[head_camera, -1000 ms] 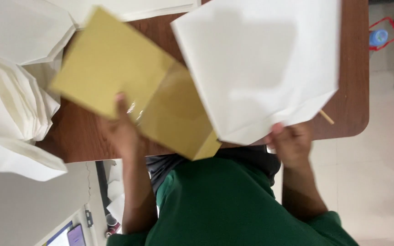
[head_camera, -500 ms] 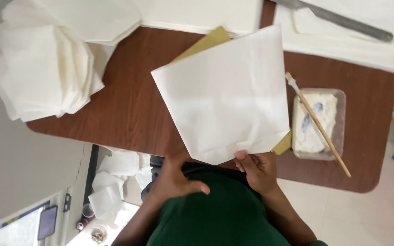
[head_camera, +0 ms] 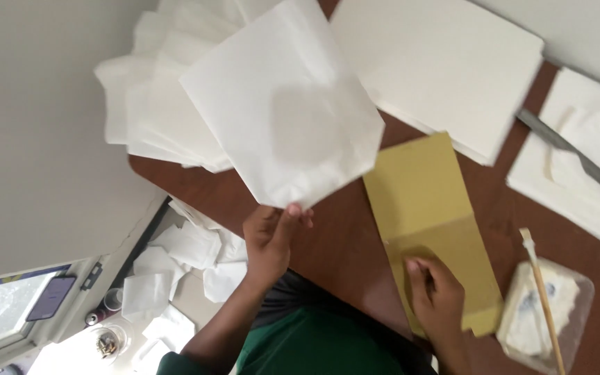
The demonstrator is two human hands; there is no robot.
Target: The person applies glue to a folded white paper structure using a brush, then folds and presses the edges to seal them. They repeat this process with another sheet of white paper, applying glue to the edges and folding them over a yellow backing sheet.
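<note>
Lifting white paper bag [head_camera: 282, 104] left-handed [head_camera: 270, 232]

Brown wooden table [head_camera: 342, 243], pale wall [head_camera: 36, 139], window [head_camera: 1, 312].

A white paper bag [head_camera: 282, 111] is held up off the brown table by its bottom edge, tilted, flat and thin, with a faint grey shadow showing through its middle. A yellow card [head_camera: 428, 222] lies flat on the table just beside it, long and rectangular, with a crease across its lower part.
</note>
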